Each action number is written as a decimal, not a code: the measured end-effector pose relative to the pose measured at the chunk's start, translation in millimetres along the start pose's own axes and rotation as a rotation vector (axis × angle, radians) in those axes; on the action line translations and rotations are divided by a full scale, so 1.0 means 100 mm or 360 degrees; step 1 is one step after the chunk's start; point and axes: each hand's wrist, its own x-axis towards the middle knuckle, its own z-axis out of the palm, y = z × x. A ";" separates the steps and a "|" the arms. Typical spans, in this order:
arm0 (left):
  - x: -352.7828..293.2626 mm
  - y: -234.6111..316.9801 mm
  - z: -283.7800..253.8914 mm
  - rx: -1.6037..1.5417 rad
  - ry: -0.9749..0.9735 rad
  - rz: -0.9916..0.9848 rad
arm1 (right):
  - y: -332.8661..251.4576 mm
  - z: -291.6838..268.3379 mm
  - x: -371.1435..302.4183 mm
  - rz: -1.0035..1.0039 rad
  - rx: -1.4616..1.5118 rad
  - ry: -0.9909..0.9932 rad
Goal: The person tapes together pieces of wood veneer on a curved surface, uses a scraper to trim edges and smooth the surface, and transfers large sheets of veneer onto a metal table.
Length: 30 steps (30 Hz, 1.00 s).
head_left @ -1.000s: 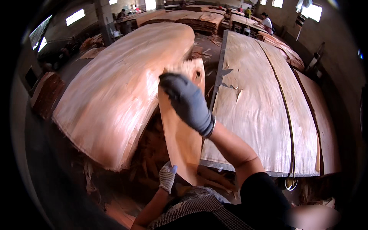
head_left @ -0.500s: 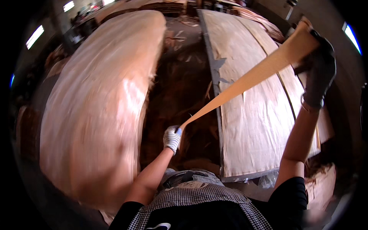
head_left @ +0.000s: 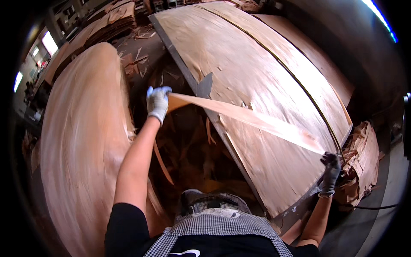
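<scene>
A long, narrow strip of wood veneer (head_left: 252,118) stretches between my two hands, above the right-hand veneer stack (head_left: 274,171). My left hand (head_left: 158,104), in a pale glove with bluish fingertips, is closed on its far left end, over the dark gap between the stacks. A thin loose tail of veneer (head_left: 162,165) hangs below that hand. My right hand (head_left: 331,173), in a dark glove, grips the strip's other end near the stack's near right corner. Glare whitens the strip toward that end.
On the left lies another tall veneer stack (head_left: 79,141) with a rounded outline. Torn scraps (head_left: 139,60) litter the floor beyond the gap. A bundle of ragged veneer (head_left: 361,160) stands at the right, by a black cable (head_left: 376,207). More stacked sheets (head_left: 102,25) are at the back left.
My right hand has come down from high on the right, and my left hand has moved forward and left. The strip now slopes down to the right. My view has turned right.
</scene>
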 end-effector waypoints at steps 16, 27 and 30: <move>1.58 0.59 1.66 -0.0542 -0.0471 0.1499 | 0.73 -0.32 -1.59 0.0767 -0.0525 0.1222; 2.41 -1.23 3.39 -0.0191 -0.0877 0.1238 | 1.19 2.96 -1.27 0.1248 -0.0377 0.1195; 2.37 -1.44 3.53 -0.0184 -0.0980 0.1366 | 1.17 3.13 -1.35 0.1351 -0.0379 0.1359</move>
